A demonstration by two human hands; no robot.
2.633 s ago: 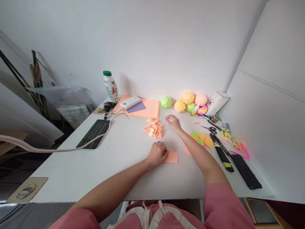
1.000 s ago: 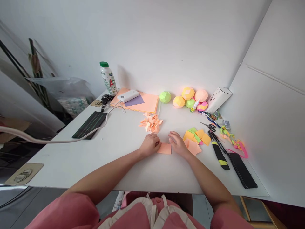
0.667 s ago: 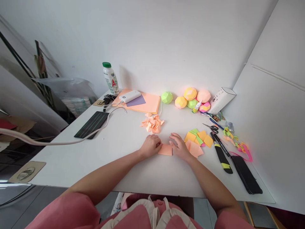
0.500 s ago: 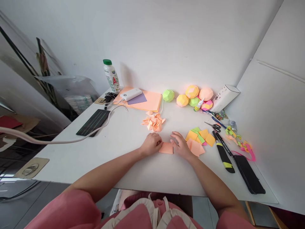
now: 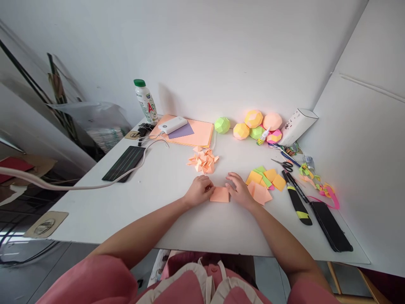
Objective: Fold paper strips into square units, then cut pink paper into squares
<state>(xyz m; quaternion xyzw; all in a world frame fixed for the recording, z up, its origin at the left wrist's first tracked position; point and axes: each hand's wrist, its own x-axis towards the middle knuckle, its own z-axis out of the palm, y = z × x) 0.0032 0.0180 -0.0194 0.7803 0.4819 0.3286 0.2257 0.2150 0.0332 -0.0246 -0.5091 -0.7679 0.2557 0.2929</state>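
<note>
Peach paper point(image 5: 219, 195): flat, long axis left-right.
Left hand point(image 5: 199, 191): curled at edge; grip unclear.
Right hand point(image 5: 238, 191): fingers parted, empty.

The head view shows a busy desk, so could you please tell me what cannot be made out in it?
In the head view:
Small peach paper: upper left corner hidden by the left hand.
Right hand: whether it touches that paper is too small a detail to tell.
Purple sheet: partly covered by the white power bank.
White cable: one end cut off by the picture's left edge.
Bottle: fine print too small to read.
</note>
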